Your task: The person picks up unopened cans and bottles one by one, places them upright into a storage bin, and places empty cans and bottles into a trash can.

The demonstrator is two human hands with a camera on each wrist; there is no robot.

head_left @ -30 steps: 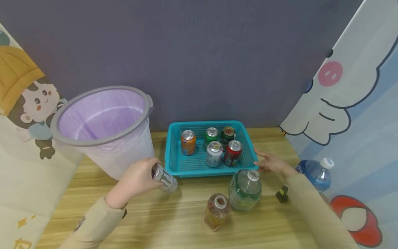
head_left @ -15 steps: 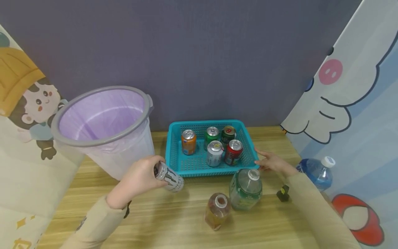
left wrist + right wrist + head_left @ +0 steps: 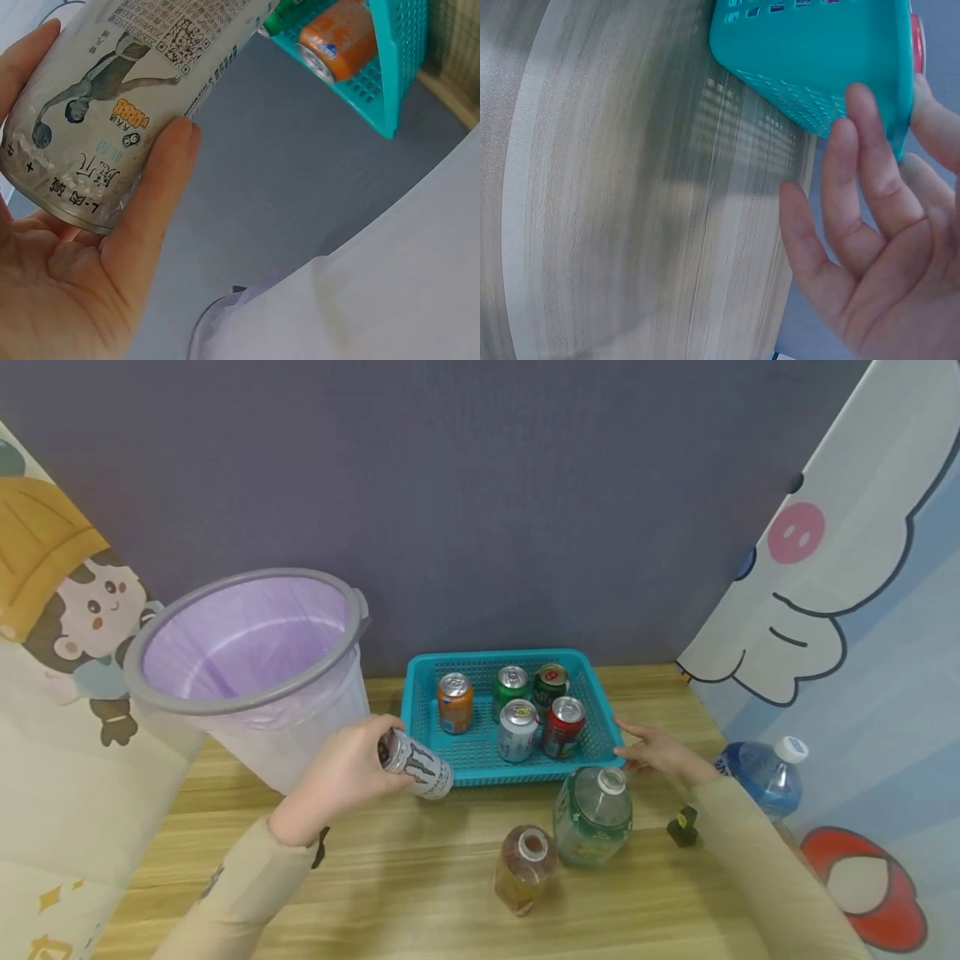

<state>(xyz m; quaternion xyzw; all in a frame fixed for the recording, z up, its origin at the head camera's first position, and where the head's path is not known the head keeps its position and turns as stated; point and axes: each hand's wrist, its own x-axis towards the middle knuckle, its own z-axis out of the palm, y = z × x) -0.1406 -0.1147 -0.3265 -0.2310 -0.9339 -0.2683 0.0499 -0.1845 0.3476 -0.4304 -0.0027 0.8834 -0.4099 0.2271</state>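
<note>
My left hand (image 3: 352,768) grips a white energy drink can (image 3: 422,767), fingers and thumb round its upper part. The can is tilted, its far end overlapping the front left rim of the turquoise basket (image 3: 480,776) in the head view. In the left wrist view the can's side (image 3: 112,112) shows printing and a dented end. My right hand (image 3: 660,753) holds the basket's right rim near the front corner, thumb over the rim and fingers along the outer wall (image 3: 817,45). Inside the basket stand several cans, among them an orange can (image 3: 454,703) and a red can (image 3: 564,727).
A bin (image 3: 322,727) with a purple liner stands left of the basket. In front of the basket are a green-labelled bottle (image 3: 592,818) and a brown bottle (image 3: 523,872). A blue bottle (image 3: 761,777) stands beyond the right forearm, and a small dark object (image 3: 682,827) lies beside it.
My left hand has moved right and up with the can, bringing it from beside the basket to its front left rim. My right hand stays at the basket's right rim.
</note>
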